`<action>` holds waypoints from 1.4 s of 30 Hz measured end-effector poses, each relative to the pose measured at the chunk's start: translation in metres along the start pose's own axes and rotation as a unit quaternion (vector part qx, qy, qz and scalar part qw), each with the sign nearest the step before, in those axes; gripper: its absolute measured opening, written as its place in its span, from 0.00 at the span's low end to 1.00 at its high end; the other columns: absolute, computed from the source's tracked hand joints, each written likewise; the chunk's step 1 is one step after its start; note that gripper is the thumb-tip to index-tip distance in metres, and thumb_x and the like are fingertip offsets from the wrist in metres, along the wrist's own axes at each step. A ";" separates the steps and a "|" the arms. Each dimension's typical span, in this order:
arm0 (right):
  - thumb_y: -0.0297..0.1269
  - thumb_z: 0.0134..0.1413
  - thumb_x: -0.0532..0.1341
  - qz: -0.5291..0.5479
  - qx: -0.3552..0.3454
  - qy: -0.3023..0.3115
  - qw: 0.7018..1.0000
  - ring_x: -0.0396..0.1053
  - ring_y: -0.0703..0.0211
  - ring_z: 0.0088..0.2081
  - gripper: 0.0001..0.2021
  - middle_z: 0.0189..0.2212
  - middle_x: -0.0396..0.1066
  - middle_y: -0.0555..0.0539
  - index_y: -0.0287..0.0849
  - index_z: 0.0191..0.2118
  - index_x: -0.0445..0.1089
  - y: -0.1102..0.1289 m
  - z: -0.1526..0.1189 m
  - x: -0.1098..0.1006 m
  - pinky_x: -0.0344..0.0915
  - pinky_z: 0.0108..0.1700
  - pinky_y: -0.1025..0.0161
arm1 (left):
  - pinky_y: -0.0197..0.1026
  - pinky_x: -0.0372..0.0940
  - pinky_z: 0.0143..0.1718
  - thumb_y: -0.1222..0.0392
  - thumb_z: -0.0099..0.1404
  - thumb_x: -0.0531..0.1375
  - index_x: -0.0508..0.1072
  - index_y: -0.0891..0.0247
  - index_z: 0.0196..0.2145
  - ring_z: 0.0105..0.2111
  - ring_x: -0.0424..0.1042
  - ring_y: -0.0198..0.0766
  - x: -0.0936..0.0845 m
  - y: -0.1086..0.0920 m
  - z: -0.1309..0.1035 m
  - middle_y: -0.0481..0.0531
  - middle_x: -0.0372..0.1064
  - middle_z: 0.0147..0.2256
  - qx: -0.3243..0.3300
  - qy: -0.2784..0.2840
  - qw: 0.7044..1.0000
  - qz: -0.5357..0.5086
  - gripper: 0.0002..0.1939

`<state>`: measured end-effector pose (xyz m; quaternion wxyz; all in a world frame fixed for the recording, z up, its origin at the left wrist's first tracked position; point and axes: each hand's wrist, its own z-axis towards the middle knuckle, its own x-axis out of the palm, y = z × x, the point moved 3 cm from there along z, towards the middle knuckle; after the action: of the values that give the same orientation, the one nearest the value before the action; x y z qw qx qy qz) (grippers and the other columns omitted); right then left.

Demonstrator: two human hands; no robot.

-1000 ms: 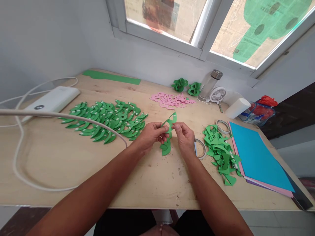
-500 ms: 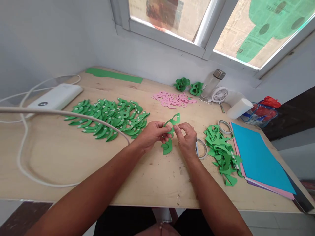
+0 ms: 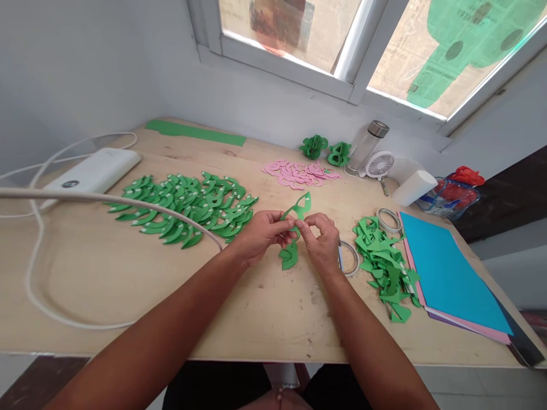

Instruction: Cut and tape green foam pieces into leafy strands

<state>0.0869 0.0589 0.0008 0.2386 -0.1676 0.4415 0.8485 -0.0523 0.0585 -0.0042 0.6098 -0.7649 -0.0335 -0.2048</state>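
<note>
Both hands meet over the middle of the wooden table (image 3: pixel 256 307). My left hand (image 3: pixel 268 232) pinches curved green paper pieces (image 3: pixel 304 205), which stick up above the fingers with a small white patch near the tip. Fingertips of my right hand (image 3: pixel 319 236) press on the same pieces from the right. Just below the hands, another green cutout (image 3: pixel 289 256) hangs or lies; whether it is joined to the held pieces I cannot tell. To the left lie rows of green cutouts (image 3: pixel 183 205) with white patches. Pink cutouts (image 3: pixel 299 173) are piled behind the hands.
Green scraps (image 3: pixel 387 262), tape rolls (image 3: pixel 349 259) and a stack of coloured sheets (image 3: pixel 448 267) lie on the right. Along the back stand two green paper shapes (image 3: pixel 314 147), a bottle (image 3: pixel 367 147) and a fan (image 3: pixel 380 164). A white power bank (image 3: pixel 92 171) and cables are at left.
The fingertips of my hands have come closer together on the green paper, my right hand's thumb now touching near my left hand's thumb. The view has shifted slightly.
</note>
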 end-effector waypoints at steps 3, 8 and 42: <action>0.44 0.55 0.59 0.005 0.001 -0.005 1.000 0.67 0.57 0.31 0.14 0.24 0.69 0.50 0.45 0.23 0.64 0.002 0.001 -0.001 0.56 0.43 0.57 | 0.33 0.59 0.21 0.56 0.50 0.66 0.73 0.66 0.25 0.19 0.65 0.30 0.001 -0.002 -0.001 0.49 0.69 0.21 0.004 0.011 1.000 -0.001 0.11; 0.46 0.53 0.61 0.055 0.038 -0.007 0.998 0.66 0.57 0.31 0.15 0.24 0.69 0.50 0.44 0.22 0.65 0.004 0.001 -0.003 0.58 0.42 0.58 | 0.33 0.59 0.22 0.54 0.50 0.67 0.72 0.66 0.25 0.20 0.65 0.30 0.002 -0.005 -0.003 0.49 0.68 0.21 0.007 0.026 1.000 -0.001 0.12; 0.55 0.50 0.60 0.404 0.264 0.084 0.871 0.65 0.60 0.28 0.22 0.20 0.68 0.49 0.42 0.18 0.70 -0.013 -0.003 0.019 0.60 0.39 0.61 | 0.32 0.58 0.20 0.65 0.53 0.59 0.67 0.61 0.43 0.17 0.63 0.31 0.003 -0.014 -0.005 0.40 0.63 0.16 0.143 -0.102 0.983 0.052 0.18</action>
<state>0.0783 0.0677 -0.0190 -0.1281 0.0239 0.6971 0.7051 -0.0551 0.0570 0.0101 0.7159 -0.6875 -0.0847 -0.0874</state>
